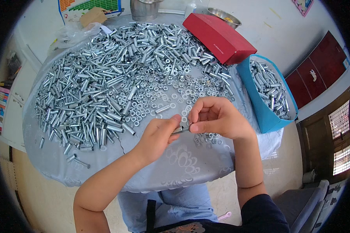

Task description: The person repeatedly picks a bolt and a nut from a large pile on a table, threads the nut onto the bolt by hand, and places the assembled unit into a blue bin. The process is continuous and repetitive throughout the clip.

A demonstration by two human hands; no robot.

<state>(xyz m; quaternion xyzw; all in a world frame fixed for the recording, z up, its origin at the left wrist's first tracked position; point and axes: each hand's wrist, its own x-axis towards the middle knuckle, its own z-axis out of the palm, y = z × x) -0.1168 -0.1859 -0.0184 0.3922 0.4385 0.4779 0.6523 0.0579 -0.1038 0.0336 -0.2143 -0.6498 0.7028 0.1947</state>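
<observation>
In front of me, above the near part of the table, my left hand (158,136) is closed around a thin metal bolt (180,132), its thumb along the top. The fingers of my right hand (218,118) pinch the bolt's right end. Whether a small nut or washer sits between those fingertips is hidden. Loose nuts and washers (144,105) lie just beyond both hands, with one metal sleeve (162,109) among them. A large heap of silvery sleeves and bolts (89,81) spreads over the left and far parts of the table.
At the right edge stands a blue fabric bin (265,116) filled with bolt assemblies. A red box (221,37) lies behind it. Metal bowl (224,16), metal bucket (144,9) and plastic bag (76,35) line the far side. A grey patterned cloth (182,167) covers the table.
</observation>
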